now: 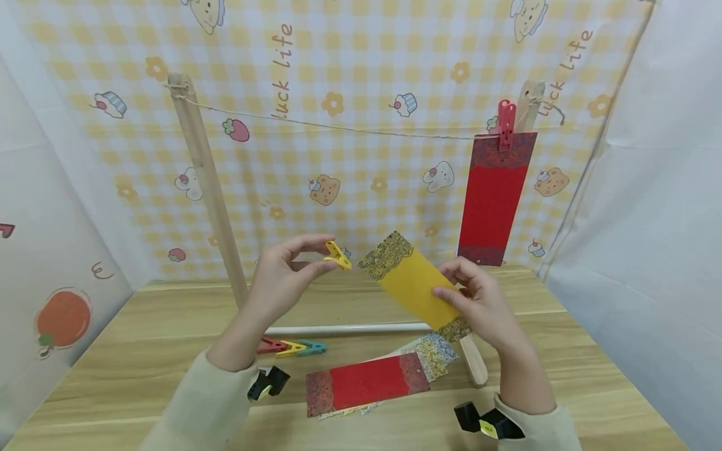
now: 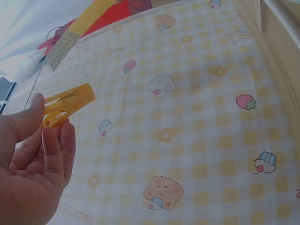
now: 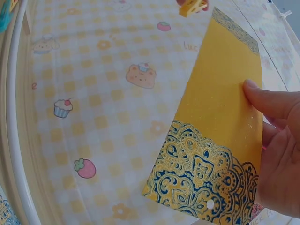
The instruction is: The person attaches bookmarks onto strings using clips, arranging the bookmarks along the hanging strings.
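Note:
Between thumb and fingers my left hand (image 1: 284,270) pinches a yellow clothespin (image 1: 338,256), raised above the table. My right hand (image 1: 480,299) grips a yellow card (image 1: 418,283) by its long edge, thumb on the front face. Dark lacy patterns band both ends of the card, and a small hole shows near one end in the right wrist view. The card is tilted, its upper end leaning toward the clothespin with a gap between them. In the left wrist view the clothespin (image 2: 69,104) sticks out past the thumb.
A string (image 1: 338,129) runs between two wooden posts (image 1: 210,181). From its right end hangs a red card (image 1: 492,203) under a red clothespin (image 1: 506,125). On the table lie a stack topped by another red card (image 1: 369,383), several clothespins (image 1: 293,347) and a white rod (image 1: 350,329).

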Available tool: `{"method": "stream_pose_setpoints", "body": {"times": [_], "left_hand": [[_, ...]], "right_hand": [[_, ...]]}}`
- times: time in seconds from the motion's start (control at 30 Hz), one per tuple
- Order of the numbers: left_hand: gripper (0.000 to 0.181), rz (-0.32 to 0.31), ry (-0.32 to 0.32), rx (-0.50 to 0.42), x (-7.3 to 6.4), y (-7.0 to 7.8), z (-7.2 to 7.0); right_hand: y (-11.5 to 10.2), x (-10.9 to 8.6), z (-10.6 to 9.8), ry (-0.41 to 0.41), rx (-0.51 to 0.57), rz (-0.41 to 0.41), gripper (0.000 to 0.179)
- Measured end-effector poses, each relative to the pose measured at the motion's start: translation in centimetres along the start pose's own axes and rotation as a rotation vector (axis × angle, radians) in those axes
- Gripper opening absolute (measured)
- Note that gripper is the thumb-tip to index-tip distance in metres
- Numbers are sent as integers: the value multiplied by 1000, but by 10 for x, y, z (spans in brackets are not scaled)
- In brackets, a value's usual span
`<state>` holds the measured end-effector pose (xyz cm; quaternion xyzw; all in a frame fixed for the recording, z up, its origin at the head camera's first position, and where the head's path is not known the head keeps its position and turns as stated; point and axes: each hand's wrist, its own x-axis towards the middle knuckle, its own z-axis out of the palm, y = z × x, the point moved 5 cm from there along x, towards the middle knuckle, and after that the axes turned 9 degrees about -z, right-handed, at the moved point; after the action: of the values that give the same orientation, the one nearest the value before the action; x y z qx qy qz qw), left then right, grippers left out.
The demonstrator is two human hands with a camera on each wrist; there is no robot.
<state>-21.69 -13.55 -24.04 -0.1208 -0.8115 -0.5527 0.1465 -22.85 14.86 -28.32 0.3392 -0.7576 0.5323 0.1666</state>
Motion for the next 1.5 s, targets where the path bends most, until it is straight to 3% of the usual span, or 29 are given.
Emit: {"method": "stream_pose_setpoints", "body": {"times": [0.23,0.43,0.63,0.93,1.2,1.5], "left_hand": [[35,4,-18,28,10,24,-1],[36,79,-24,59,22,47,1],[36,140,-25,26,27,61,6],[35,222,10,-68,42,88,12],[34,281,34,-89,50,108,16],[34,328,35,-149,61,129,28]], "right_hand": [[-3,0,-8,159,28,16,16],[-1,1,-14,305,82,85,17],[2,0,-13,409,164,174,18],[-1,6,-19,626,272,215,22],[-3,16,-23,729,341,206,20],[-7,23,-27,802,349,168,20]]}}
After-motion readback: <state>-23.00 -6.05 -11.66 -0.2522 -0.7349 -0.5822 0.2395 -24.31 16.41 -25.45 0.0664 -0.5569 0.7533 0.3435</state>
